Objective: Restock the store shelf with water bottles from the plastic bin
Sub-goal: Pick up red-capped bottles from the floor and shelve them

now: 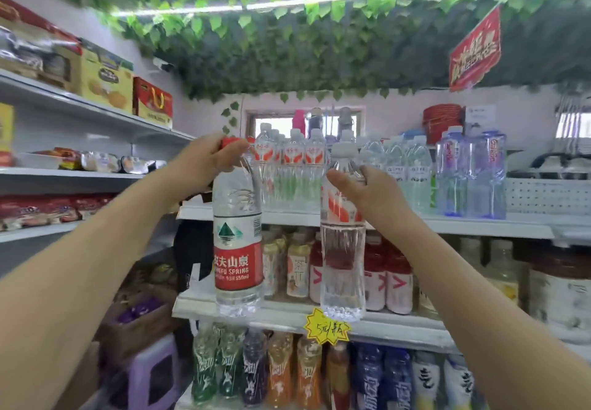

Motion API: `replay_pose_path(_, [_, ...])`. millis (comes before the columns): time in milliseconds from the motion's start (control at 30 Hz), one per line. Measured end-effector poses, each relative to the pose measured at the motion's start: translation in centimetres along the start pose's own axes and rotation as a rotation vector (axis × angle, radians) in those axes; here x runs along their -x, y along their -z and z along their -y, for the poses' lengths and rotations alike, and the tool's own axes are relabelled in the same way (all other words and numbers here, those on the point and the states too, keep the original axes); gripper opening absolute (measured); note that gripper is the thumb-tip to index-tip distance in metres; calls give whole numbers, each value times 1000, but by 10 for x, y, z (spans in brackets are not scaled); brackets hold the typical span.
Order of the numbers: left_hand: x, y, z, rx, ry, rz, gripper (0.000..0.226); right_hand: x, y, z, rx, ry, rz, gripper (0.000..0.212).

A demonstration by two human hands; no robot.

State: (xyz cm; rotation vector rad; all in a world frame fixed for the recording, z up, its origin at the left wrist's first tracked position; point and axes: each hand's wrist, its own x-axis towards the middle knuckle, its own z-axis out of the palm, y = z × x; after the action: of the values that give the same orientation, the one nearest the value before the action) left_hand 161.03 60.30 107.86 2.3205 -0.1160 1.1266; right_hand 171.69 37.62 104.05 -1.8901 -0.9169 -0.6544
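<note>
My left hand [204, 160] grips the red cap and neck of a clear water bottle with a red and white label [237, 237], which hangs upright in front of the shelves. My right hand [361, 190] holds a second clear bottle with a white cap and an orange-striped label [342, 262] by its shoulder, also upright. Both bottles are raised at the level of the top shelf [479, 222], where several water bottles [289, 170] stand in rows. The plastic bin is out of view.
Tea and red drink bottles [374, 272] fill the shelf below, with a yellow price tag [326, 326] on its edge. Coloured drinks line the lowest shelf. Snack shelves [80, 102] run along the left. A purple stool [153, 374] stands low left. Large blue bottles [473, 173] stand top right.
</note>
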Motion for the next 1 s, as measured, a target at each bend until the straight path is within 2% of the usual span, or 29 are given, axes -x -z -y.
replay_pose_path(233, [-55,24,72,4,-100,-15,24,-56,-59,-3,85,52,-40,83])
replay_pose_path(300, [-77,34,97,22,-127,-3,28,-82,-74,-3,149,42,-44,76])
replay_pose_path(400, [-109,47,126,12,-187,11,32,-118,-90,-1,246,16,-93,48])
replay_pose_path(433, [-118,50,133,14,-208,-1,33,-130,-95,-1,264,12,-115,46])
replay_pose_path(567, [-148,57,161,33,-221,3,41,-169,-108,-3,275,28,-191,48])
replay_pose_path(667, [-166,57,177,36,-229,30,57,-197,-117,-5,252,24,-239,53])
replay_pose_path(767, [-186,50,190,92,-241,20,50,-226,-127,-12,237,3,-280,50])
replay_pose_path(833, [-196,44,197,92,-263,30,59,-241,-135,-18,265,-5,-299,49])
replay_pose_path(933, [-206,36,205,100,-280,34,47,-259,-147,-28,272,-34,-308,77])
replay_pose_path(1000, [-211,32,209,92,-286,24,46,-267,-158,-38,287,-59,-280,81])
